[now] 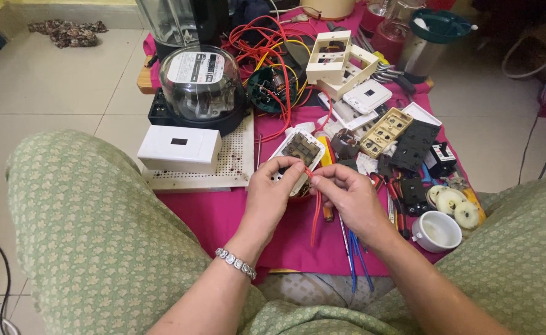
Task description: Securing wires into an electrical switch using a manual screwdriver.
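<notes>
Wiring step in hand: left hand (271, 186) is steadying a white switch plate (297, 155) above the pink cloth (217, 214); right hand (347, 195) is pinching a red wire (315, 214) at its edge. Both grips are closed. Seating the wire end is calling for fine fingertip aim.

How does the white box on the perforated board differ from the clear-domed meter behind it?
The white box is a closed, opaque rectangular block with a small dark slot; the meter has a rounded, see-through dome showing its inner parts. The box is low and flat-topped, while the meter rises taller on a black base. Both rest on the perforated board, left of both hands, untouched.
</notes>
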